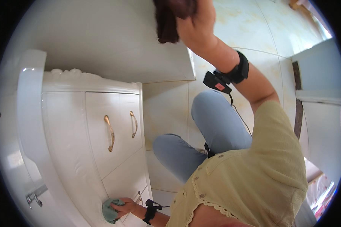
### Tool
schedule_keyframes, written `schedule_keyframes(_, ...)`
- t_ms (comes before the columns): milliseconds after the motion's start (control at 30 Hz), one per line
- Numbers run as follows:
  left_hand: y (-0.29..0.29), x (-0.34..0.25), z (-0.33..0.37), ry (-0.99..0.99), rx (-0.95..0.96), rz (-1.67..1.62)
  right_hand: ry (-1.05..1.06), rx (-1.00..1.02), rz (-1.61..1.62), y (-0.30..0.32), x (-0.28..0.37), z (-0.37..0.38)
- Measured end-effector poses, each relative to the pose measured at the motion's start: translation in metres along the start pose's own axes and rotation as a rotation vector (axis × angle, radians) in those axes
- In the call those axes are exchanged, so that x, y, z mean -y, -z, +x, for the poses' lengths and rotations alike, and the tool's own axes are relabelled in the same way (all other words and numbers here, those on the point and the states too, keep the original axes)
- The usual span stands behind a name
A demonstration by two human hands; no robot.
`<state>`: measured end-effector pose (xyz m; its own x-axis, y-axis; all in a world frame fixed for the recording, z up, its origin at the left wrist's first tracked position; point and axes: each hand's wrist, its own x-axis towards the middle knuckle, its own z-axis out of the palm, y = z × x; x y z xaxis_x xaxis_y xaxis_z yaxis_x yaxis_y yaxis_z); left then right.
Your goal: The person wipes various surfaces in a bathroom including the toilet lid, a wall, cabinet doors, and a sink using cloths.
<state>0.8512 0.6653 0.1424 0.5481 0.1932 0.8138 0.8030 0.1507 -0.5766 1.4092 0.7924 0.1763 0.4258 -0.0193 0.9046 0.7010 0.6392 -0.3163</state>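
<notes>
One person in a yellow short-sleeved shirt (246,181) is filling the nearest part of the view, with two bent knees in light blue trousers (225,123) showing beyond. Two black wrist bands are circling the arms, one on the right (240,68) and one on the left (150,213), each carrying a small dark device. Two hands are holding two cloths, one apiece. The left hand (127,206) is stretching out low to the left, its fingers curling over a green cloth (110,212) and clamping it against the front of a white cabinet (64,121). The right arm is rising forward, bending at the elbow; the right hand (197,28) is closing on a dark brown cloth (166,22) that is hanging near the upper edge, its fingers partly hidden. Two large gold handles (110,133) are showing on the cabinet, with smaller ones lower down. Farther off, pale floor tiles (165,109) are spreading out.
</notes>
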Motion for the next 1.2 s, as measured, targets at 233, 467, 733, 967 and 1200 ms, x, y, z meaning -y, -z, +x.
schedule_keyframes(233, -0.027, 0.064, -0.011, -0.004, 0.051, -0.095, -0.359, 0.124, 0.05, -0.003, 0.017, -0.098)
schedule_keyframes(467, -0.056, 0.103, -0.056, 0.006, 0.027, -0.124, 0.025, -0.101, 0.033, -0.095, 0.06, -0.043)
schedule_keyframes(733, -0.067, 0.157, -0.088, 0.004, 0.095, -0.143, 0.674, 0.173, -0.616, -0.145, 0.137, 0.017)
schedule_keyframes(967, -0.073, 0.167, -0.112, 0.033, 0.059, -0.162, 0.516, 0.838, -0.41, -0.193, 0.122, -0.083)
schedule_keyframes(1200, -0.104, 0.17, -0.139, 0.1, 0.128, -0.218, -0.028, 0.883, 0.035, -0.22, 0.099, -0.135)
